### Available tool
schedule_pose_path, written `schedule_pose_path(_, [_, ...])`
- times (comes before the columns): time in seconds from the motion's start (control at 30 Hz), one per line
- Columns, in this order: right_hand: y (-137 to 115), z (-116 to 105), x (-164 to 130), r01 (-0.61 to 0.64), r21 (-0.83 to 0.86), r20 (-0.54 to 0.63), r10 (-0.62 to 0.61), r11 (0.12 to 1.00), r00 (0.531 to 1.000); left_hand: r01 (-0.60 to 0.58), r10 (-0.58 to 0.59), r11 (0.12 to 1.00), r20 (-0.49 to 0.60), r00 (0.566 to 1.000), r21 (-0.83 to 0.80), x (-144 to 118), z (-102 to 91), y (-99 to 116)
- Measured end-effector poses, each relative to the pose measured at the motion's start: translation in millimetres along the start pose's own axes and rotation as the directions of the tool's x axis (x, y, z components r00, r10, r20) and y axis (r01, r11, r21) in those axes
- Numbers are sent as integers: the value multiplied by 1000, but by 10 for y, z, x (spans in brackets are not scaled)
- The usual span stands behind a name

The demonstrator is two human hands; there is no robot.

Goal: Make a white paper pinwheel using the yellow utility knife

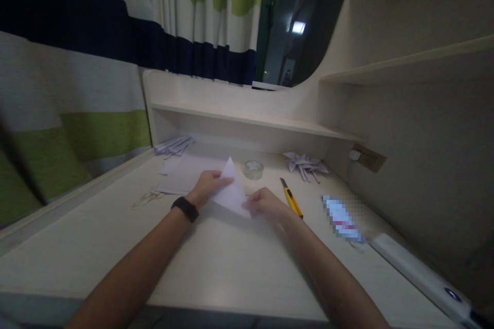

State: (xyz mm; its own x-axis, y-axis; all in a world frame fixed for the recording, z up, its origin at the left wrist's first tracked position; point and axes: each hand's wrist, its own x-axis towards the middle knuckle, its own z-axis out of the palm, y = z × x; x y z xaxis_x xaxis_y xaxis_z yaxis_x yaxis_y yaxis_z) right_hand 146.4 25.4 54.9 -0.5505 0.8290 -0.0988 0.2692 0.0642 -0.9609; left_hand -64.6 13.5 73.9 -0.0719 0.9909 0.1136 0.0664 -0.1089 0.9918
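Observation:
A white sheet of paper (231,191), folded into a triangle, stands tilted over the pale desk (216,262). My left hand (208,185) pinches its left edge near the top; a black band sits on that wrist. My right hand (266,204) grips the triangle's lower right corner. Both hands are closed on the paper at the desk's middle.
A stack of white sheets (181,172) lies behind my left hand, folded paper pieces (173,145) beyond. A tape roll (253,169), a yellow utility knife (291,198), folded paper shapes (304,163), a blurred tube (341,218) and a white bar (420,275) lie right. Rubber bands (148,196) lie left.

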Motion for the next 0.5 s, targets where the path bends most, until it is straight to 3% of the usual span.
schedule_pose_path(0.23, [19, -11, 24, -29, -54, 17, 29, 998, 999, -8, 9, 1000, -47, 999, 19, 10, -39, 41])
schedule_pose_path(0.5, [-22, -8, -29, -75, -53, 99, 80, 996, 992, 2, -2, 1000, -21, 1000, -31, 15, -103, 51])
